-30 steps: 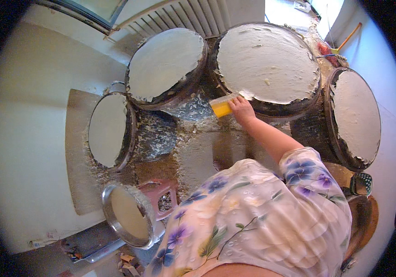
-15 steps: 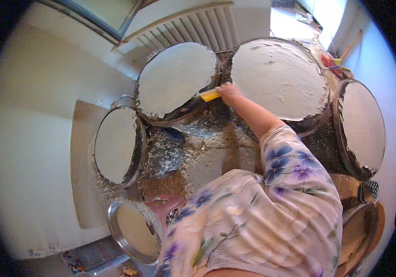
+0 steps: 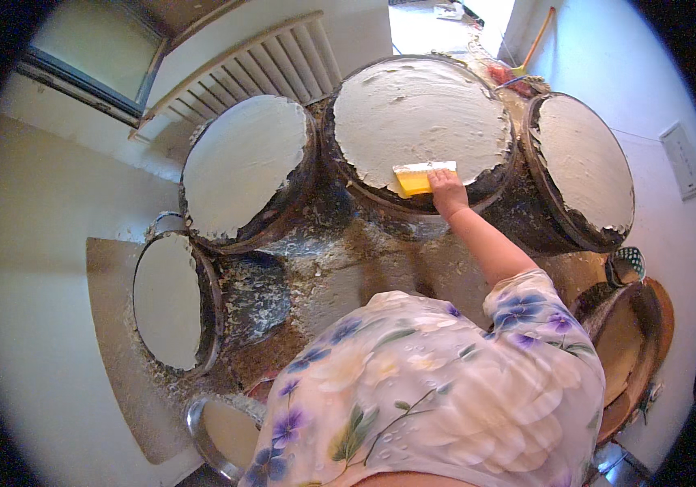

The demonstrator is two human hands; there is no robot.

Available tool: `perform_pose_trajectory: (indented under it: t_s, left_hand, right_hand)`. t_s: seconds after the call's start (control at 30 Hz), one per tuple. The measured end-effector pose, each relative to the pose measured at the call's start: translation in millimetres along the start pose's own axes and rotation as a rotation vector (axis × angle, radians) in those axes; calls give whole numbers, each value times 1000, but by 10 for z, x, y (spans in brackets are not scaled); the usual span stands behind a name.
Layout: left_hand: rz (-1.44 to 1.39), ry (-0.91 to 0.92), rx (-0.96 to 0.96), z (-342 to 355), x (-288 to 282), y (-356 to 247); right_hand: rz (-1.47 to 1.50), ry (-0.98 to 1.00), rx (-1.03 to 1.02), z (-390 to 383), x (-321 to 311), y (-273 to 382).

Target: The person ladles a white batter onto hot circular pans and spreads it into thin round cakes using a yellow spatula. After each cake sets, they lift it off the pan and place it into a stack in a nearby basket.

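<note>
My right hand (image 3: 447, 191) is closed on a yellow scraper (image 3: 414, 182) with a pale front edge. The scraper rests at the near edge of a pale batter layer (image 3: 417, 114), which is spread over the large middle round griddle (image 3: 490, 180). Along that near side, the batter's edge is ragged and dark griddle shows. Similar pale layers cover the left griddle (image 3: 305, 183), the right griddle (image 3: 557, 191) and a smaller one at the far left (image 3: 211, 304). My left hand is out of sight, and my flower-patterned top hides the lower middle.
Behind the griddles a ribbed radiator (image 3: 242, 73) runs along the wall. A metal bowl (image 3: 194, 422) of pale liquid is at lower left. At right are a large brown-rimmed vessel (image 3: 658, 341) and a checked cup-like item (image 3: 630, 261). Batter splatters the floor (image 3: 332, 292).
My right hand has carried the scraper from the left griddle's near right edge to the middle griddle's near edge. The view has turned right, so the griddles appear farther left.
</note>
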State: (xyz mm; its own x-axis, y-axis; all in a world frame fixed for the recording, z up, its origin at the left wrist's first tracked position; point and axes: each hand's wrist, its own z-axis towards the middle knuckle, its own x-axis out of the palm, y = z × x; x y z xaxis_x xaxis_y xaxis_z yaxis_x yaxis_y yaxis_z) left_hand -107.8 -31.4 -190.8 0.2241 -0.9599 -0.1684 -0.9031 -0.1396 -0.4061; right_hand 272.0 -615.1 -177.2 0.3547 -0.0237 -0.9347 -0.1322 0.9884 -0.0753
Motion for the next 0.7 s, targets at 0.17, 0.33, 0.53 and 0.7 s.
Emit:
perform_pose_trajectory:
  t_s: [0.17, 0.33, 0.53, 0.7]
  left_hand:
    - [32, 38, 15, 114, 30, -107]
    - [79, 104, -19, 365, 140, -82]
    - [116, 164, -79, 650, 452, 30]
    - [162, 175, -80, 688, 817, -171]
  right_hand:
    - [207, 204, 44, -238, -354, -66]
    - [190, 26, 44, -716, -534, -55]
    - [-212, 235, 192, -937, -291, -548]
    - [-183, 233, 243, -731, -107, -1361]
